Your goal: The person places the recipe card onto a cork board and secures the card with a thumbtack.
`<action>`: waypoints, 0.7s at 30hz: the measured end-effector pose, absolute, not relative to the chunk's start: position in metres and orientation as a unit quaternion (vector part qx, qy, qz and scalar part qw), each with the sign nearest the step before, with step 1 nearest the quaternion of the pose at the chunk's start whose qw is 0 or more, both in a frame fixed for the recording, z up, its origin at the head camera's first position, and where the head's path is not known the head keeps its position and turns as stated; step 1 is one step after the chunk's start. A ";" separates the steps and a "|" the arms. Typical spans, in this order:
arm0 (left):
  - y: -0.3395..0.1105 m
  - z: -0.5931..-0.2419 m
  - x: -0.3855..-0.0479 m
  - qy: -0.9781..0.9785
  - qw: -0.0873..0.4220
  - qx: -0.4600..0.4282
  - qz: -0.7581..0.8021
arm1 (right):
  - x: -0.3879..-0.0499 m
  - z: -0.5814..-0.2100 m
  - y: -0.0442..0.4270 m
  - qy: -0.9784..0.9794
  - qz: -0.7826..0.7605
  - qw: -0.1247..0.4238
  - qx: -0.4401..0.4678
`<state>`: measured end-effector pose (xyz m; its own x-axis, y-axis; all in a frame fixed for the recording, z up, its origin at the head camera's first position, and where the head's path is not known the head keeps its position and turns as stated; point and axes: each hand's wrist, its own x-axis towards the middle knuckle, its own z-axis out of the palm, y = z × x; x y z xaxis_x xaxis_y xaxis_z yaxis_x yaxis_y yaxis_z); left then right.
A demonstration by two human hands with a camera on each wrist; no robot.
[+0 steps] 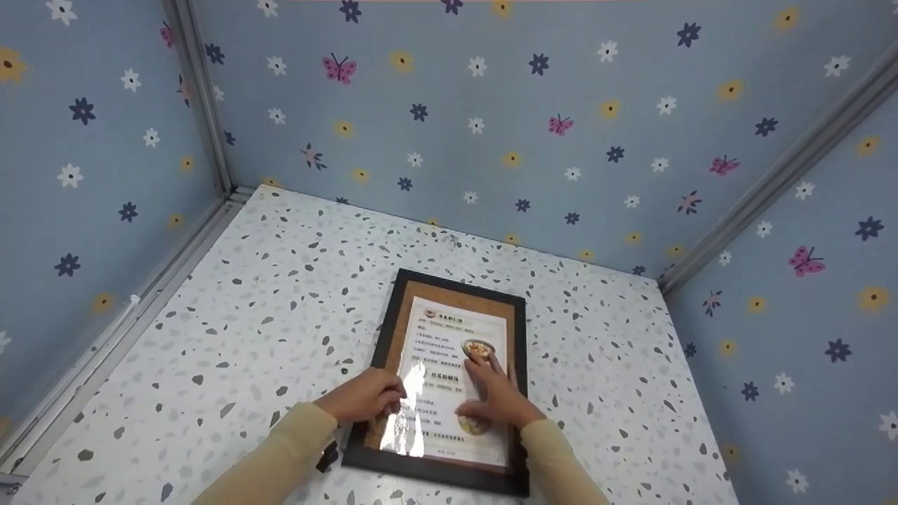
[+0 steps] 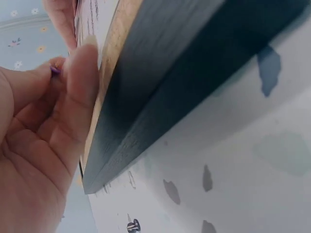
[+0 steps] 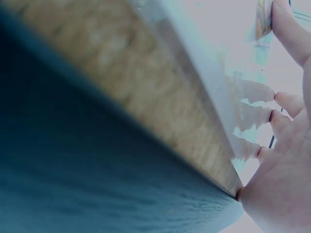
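Note:
A black-framed cork board (image 1: pixel 401 308) lies on the speckled table, and a glossy printed sheet (image 1: pixel 449 393) with food pictures lies on its cork. At the sheet's left edge, my left hand (image 1: pixel 365 396) pinches a small purple push pin (image 2: pixel 55 71) between thumb and finger; most of the pin is hidden. My right hand (image 1: pixel 499 396) rests on the sheet's right part with fingers spread. In the right wrist view its fingertips touch the glossy surface, and the edge of the hand meets the board's frame (image 3: pixel 146 194).
The white speckled table (image 1: pixel 280 280) extends around the board. A small dark shiny object with a thin stem (image 2: pixel 133 225) lies on it near the frame. Blue flowered panels (image 1: pixel 449 140) with metal rails (image 1: pixel 207 105) enclose the back and sides.

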<state>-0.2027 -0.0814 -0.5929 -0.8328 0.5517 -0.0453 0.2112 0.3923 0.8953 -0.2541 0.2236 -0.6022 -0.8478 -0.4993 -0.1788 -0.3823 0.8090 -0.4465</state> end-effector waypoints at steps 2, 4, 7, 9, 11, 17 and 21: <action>-0.082 -0.594 -0.203 0.814 0.170 0.235 0.503 | -0.254 -0.601 0.224 0.938 -0.204 0.145 -0.239; -0.083 -0.595 -0.204 0.820 0.157 0.243 0.494 | -0.254 -0.600 0.225 0.935 -0.209 0.141 -0.248; -0.083 -0.596 -0.204 0.835 0.136 0.252 0.470 | -0.253 -0.598 0.225 0.933 -0.215 0.136 -0.255; -0.084 -0.595 -0.204 0.843 0.125 0.256 0.457 | -0.254 -0.597 0.225 0.934 -0.213 0.135 -0.252; -0.084 -0.595 -0.204 0.843 0.129 0.253 0.456 | -0.254 -0.597 0.224 0.936 -0.209 0.135 -0.249; -0.085 -0.596 -0.202 0.834 0.170 0.222 0.475 | -0.254 -0.598 0.224 0.937 -0.205 0.136 -0.249; -0.084 -0.595 -0.200 0.835 0.172 0.219 0.474 | -0.253 -0.601 0.225 0.937 -0.204 0.135 -0.249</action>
<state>-0.2002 -0.0838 -0.5952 -0.8451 0.5288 -0.0788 0.2033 0.4541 0.8674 -0.2534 0.2246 -0.6013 -0.8396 -0.5215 -0.1516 -0.4111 0.7927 -0.4501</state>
